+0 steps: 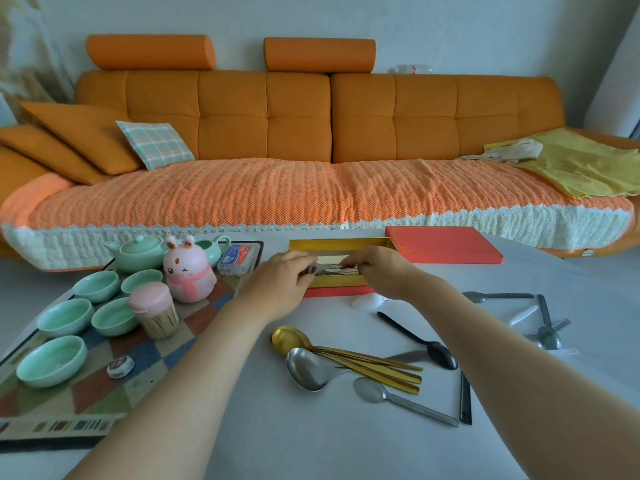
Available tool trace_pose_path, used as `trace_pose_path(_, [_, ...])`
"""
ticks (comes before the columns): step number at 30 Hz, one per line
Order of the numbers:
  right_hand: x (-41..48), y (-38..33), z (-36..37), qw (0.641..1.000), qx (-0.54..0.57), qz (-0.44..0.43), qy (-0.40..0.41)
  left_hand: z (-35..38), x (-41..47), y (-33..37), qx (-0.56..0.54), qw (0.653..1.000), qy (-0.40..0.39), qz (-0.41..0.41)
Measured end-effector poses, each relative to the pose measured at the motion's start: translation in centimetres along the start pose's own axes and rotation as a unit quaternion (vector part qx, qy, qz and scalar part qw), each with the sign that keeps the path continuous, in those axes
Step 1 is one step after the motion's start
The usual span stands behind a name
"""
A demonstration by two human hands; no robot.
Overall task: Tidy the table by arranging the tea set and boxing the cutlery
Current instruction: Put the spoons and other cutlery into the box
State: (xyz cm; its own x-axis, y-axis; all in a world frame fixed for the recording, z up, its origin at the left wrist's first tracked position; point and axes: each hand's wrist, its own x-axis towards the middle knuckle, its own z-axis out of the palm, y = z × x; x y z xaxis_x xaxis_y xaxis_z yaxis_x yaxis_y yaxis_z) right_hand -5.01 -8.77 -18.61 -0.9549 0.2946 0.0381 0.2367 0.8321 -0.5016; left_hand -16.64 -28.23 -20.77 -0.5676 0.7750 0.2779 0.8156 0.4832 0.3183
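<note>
Tray left of box; spoons nearer.

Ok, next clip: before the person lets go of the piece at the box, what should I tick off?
1. Box open: ok. The box is uncovered, and its red lid lies on the table to its right.
2. Grip on the piece: ok. The left hand and right hand both pinch the silver piece over the box.
3. Piece lying flat inside: cannot tell, because the hands hide most of it.
4. Room left in the box: cannot tell, for the same reason.
5. All cutlery boxed: not ok. The gold spoons, a black spoon and others lie loose on the table.
</note>
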Motion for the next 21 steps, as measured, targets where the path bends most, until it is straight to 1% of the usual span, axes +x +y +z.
trace_pose_path(3, [-0.1, -0.5, 0.0, 1.0, 0.0, 0.001, -0.01, -0.1, -0.3, 0.5, 0.038, 0.999, -0.017, 0.02])
trace_pose_path(7, [-0.4, -0.3, 0.1, 0.998, -0.055, -0.008, -0.017, -0.3, -0.6, 1.2, 0.077, 0.996, -0.03, 0.021])
trace_pose_path(10, [-1.0, -0.2, 0.4, 0.997, -0.076, -0.019, 0.001, -0.4, -0.8, 1.1, 0.083, 0.995, -0.052, 0.019])
trace_pose_path(14, [-2.3, -0.5, 0.6, 0.989, -0.139, -0.041, -0.017, -0.5, -1.5, 1.2, 0.068, 0.995, -0.073, 0.016])
trace_pose_path(16, [-2.9, -0.7, 0.4, 0.987, -0.143, -0.072, 0.028, -0.9, -1.8, 1.3, 0.042, 0.998, -0.05, 0.02])
trace_pose_path(19, [-3.5, -1.4, 0.2, 0.974, -0.115, -0.152, 0.124, -2.1, -2.4, 1.8, 0.014, 0.999, 0.013, 0.035])
trace_pose_path(21, [-4.1, -2.3, 0.3, 0.967, -0.087, -0.198, 0.137, -2.9, -3.1, 2.4, 0.007, 0.997, 0.051, 0.052])
